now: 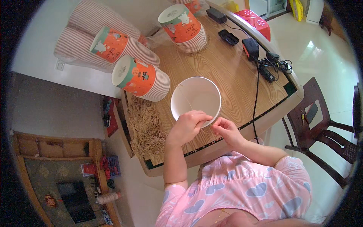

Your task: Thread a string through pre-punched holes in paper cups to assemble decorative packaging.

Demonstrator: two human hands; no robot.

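Note:
A white-lined paper bucket (200, 94) stands on the wooden table in front of me, its mouth facing up. A thin tan string (185, 94) runs from its far rim down inside. My left hand (190, 125) is closed on the near rim, fingertips bent over the edge. Just right of it, my right hand (227, 131) pinches close to the outside of the rim; what lies between its fingertips is too small to make out. Left of the bucket lies a loose heap of tan paper strings (145, 126).
Nested stacks of orange and green patterned paper buckets (145, 77) lie at the left, with another stack (185, 32) farther back. Black adapters and cables (268, 68) lie at the table's right side. A dark wooden chair (310, 117) holding a phone (312, 112) stands right of the table.

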